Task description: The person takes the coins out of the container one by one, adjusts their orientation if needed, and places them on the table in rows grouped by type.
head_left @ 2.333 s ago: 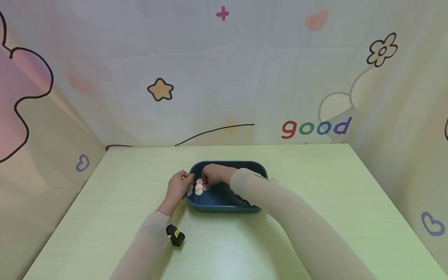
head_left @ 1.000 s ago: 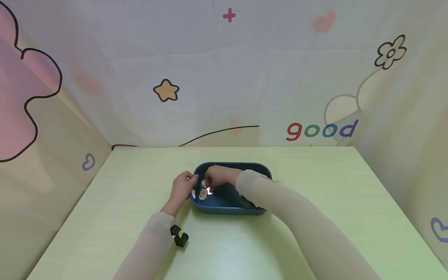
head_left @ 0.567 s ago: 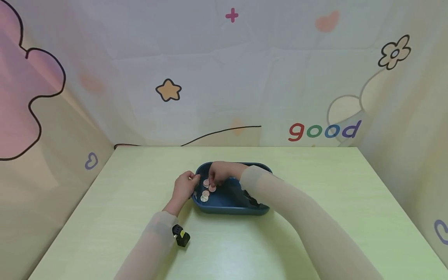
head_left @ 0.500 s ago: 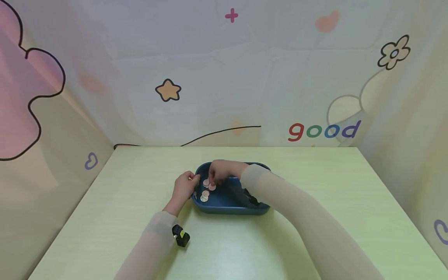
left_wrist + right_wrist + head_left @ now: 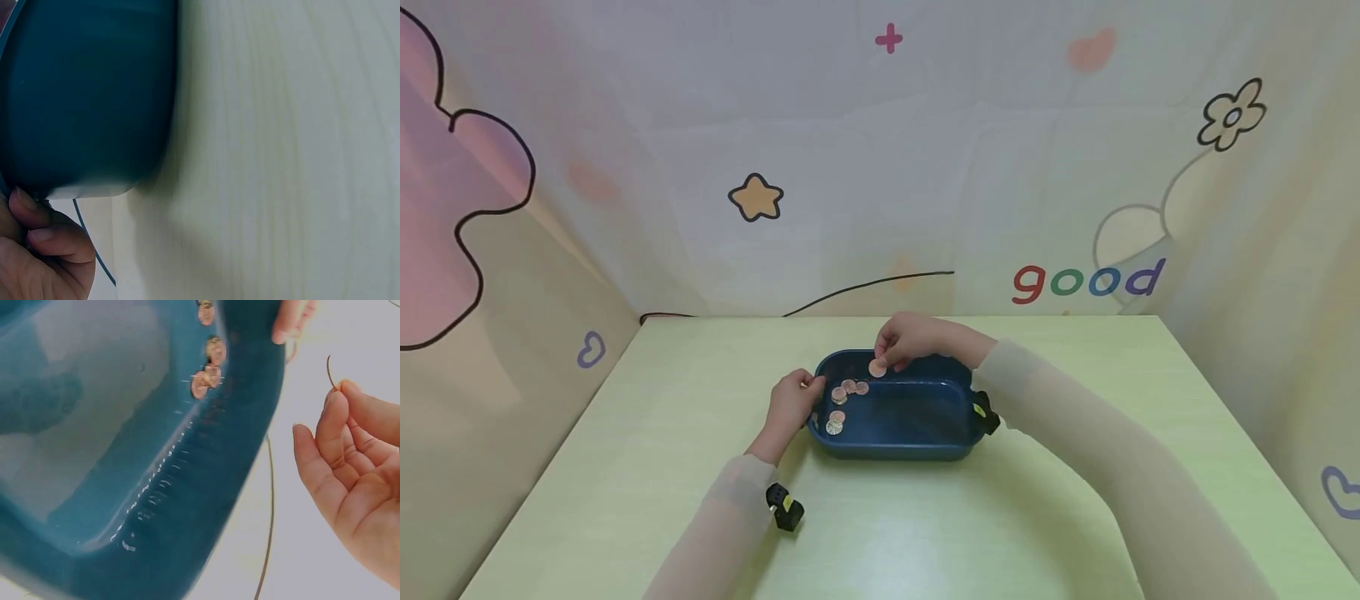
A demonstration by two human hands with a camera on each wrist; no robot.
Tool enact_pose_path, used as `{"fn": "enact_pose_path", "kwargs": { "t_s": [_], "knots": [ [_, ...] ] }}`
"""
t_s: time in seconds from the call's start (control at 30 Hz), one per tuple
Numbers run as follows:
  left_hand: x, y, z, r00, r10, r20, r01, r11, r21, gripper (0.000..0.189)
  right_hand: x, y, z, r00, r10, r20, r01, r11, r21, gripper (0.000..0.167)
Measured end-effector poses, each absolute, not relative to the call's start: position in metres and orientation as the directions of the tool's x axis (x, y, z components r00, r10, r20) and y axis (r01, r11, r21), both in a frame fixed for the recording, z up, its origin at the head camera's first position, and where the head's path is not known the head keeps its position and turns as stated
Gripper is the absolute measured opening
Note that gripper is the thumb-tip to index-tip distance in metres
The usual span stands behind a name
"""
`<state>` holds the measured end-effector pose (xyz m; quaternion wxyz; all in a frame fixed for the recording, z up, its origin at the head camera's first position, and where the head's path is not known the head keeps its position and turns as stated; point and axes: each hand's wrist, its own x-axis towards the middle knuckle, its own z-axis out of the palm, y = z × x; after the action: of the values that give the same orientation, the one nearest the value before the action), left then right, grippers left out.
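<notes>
A dark blue basin (image 5: 917, 417) with rounded corners sits on the table. Its left rim is gripped by my left hand (image 5: 790, 404), whose thumb and curled finger meet at the rim in the left wrist view. My right hand (image 5: 913, 337) pinches a copper-coloured coin (image 5: 877, 368) between thumb and fingertips near the far rim; the right wrist view has this coin (image 5: 331, 372) edge-on. Several more coins, some overlapping, lie in the basin's left end, among them a copper one (image 5: 862, 388) and a silvery one (image 5: 834, 427).
The pale table (image 5: 715, 358) extends round the basin, with a patterned curtain (image 5: 850, 167) behind and at both sides. A black wrist camera (image 5: 786, 508) is on the left sleeve, another (image 5: 985, 412) by the basin's right end.
My right hand has risen from the coins with one in its pinch and moved back and right towards the far rim. More of the basin's floor shows. The left hand keeps its grip.
</notes>
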<state>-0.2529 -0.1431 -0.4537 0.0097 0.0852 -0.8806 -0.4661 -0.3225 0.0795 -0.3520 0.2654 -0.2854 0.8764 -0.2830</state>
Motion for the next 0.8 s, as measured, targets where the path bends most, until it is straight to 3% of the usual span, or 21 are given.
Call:
{"fn": "enact_pose_path", "kwargs": {
  "t_s": [0.4,0.8],
  "knots": [
    [-0.250,-0.142,-0.458,-0.987,-0.149,-0.057,-0.130,0.543,0.830,0.026,-0.290,0.154,-0.348,-0.821,-0.519,-0.237,-0.179,0.629,-0.757,0.022],
    [-0.253,-0.143,-0.457,-0.988,-0.143,-0.065,-0.131,0.521,0.844,0.024,-0.259,0.223,-0.383,-0.910,-0.360,-0.209,-0.023,0.545,-0.838,0.035]
  ]
}}
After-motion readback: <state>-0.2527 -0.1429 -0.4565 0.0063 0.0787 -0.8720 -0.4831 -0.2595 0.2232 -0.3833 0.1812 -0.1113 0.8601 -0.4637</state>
